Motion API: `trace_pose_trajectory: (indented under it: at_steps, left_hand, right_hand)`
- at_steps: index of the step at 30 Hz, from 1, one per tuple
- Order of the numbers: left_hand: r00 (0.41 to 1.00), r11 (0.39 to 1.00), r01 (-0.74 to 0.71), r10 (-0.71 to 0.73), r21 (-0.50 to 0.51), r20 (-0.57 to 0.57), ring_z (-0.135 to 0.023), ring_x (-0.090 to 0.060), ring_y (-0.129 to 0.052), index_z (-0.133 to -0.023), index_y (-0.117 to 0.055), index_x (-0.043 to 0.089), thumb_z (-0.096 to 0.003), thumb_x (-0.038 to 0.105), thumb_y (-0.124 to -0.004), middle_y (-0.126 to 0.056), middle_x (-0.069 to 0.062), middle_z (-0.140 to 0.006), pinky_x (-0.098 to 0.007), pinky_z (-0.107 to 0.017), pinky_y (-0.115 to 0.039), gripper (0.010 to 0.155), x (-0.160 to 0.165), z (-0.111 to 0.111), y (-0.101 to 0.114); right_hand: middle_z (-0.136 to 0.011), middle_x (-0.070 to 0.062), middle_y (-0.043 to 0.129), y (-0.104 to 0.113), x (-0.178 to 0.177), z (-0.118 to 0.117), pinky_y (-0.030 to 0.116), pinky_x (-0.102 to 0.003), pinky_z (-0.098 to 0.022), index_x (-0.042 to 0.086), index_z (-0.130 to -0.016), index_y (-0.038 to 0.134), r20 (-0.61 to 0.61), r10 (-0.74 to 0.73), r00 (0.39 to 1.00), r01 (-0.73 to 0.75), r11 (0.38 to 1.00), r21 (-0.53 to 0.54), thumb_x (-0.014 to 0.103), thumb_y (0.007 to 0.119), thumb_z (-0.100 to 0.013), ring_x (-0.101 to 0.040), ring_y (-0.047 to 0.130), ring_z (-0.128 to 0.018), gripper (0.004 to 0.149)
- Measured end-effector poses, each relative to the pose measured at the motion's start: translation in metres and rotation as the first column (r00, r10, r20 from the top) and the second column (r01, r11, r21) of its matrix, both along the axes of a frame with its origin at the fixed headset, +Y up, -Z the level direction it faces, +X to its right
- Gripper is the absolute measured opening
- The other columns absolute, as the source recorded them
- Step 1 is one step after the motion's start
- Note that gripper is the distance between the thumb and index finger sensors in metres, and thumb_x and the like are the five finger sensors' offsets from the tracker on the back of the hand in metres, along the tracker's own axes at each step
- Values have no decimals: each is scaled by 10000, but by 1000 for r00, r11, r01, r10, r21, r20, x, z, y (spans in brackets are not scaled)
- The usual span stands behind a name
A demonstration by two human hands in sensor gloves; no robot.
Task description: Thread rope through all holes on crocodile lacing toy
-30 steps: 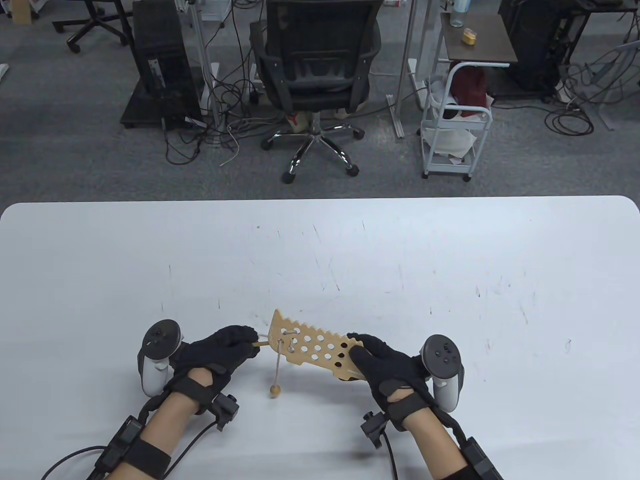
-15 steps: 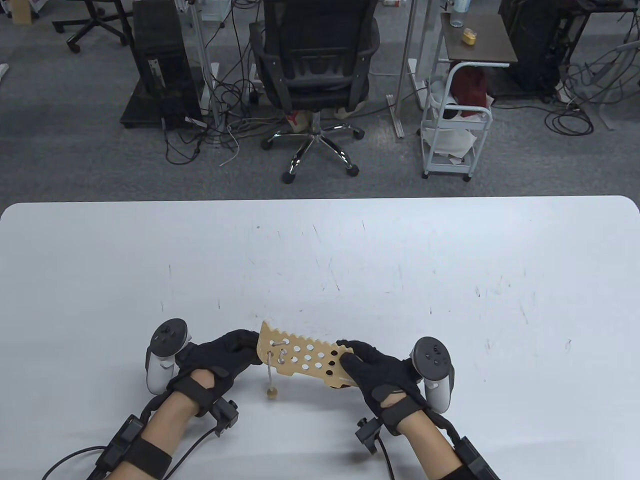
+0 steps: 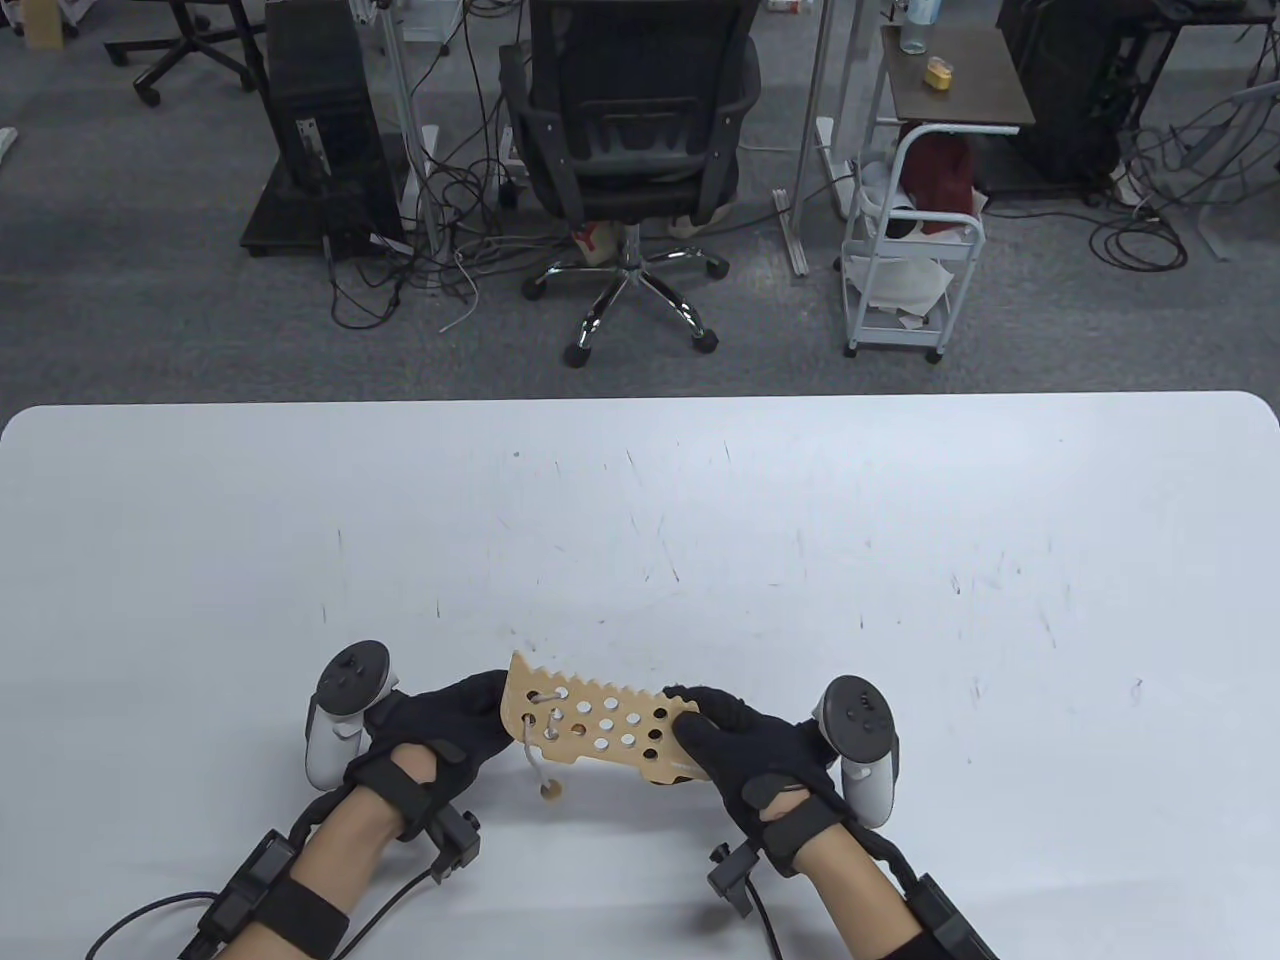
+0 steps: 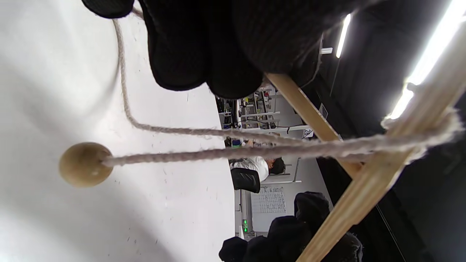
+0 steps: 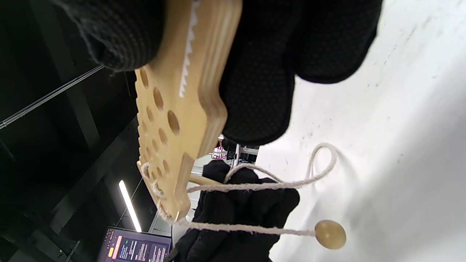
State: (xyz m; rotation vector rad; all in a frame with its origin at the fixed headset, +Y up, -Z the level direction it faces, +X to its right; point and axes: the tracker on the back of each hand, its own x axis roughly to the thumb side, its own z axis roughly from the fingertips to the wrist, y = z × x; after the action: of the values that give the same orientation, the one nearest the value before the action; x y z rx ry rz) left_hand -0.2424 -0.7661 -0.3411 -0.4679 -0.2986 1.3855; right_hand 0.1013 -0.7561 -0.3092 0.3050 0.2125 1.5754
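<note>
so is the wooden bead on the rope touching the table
Cannot tell. In the right wrist view the bead hangs on the rope against the table, but no view plainly shows contact or a gap.

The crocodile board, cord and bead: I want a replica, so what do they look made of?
Tan crocodile-shaped lacing board: seemingly unpainted plywood, with layered stripes on its edge. Pale beige cord: twisted, fuzzy fibre, perhaps cotton. Round tan bead: smooth, likely wood.
</note>
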Motion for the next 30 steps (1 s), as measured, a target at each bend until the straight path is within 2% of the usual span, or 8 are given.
trace_pose_trajectory:
  at_steps: [3, 24, 28, 30]
  left_hand:
    - [1000, 1000, -4, 4, 21, 11, -847, -263, -871, -818, -889, 356, -412, 295, -853, -904, 49, -859, -575, -757, -547, 412, 2, 0, 1]
    - [992, 991, -129, 129, -39, -11, -824, -235, -940, -836, -911, 359, -419, 247, -881, -965, 68, -841, -527, -755, -615, 432, 5, 3, -3]
    - [983, 982, -180, 182, -63, 35, -823, -216, -961, -841, -919, 354, -418, 251, -892, -989, 83, -835, -515, -760, -621, 436, 11, 5, -2]
    - [968, 968, -229, 238, -105, 79, -827, -226, -957, -860, -904, 340, -434, 265, -877, -987, 70, -844, -515, -763, -613, 433, 16, 7, -2]
  right_hand:
    - [-671, -53, 1021, 1, 0, 0, 804, -482, -471, 205, -866, 795, 2, -11, 1000, 11, 1000, -4, 415, 781, -455, -253, 1061, -514, 461]
    - [-672, -51, 1022, 2, -1, 1, 804, -485, -471, 210, -865, 799, -24, -30, 999, 30, 1000, -8, 417, 788, -450, -253, 1061, -520, 464]
    - [-673, -53, 1022, 1, -3, 1, 802, -487, -472, 210, -864, 800, -28, 17, 999, -17, 1000, 4, 414, 789, -451, -256, 1059, -523, 460]
    - [-674, -52, 1021, 1, -4, 1, 802, -488, -472, 210, -864, 800, -24, 20, 1000, -20, 1000, 2, 413, 789, -452, -256, 1059, -524, 460]
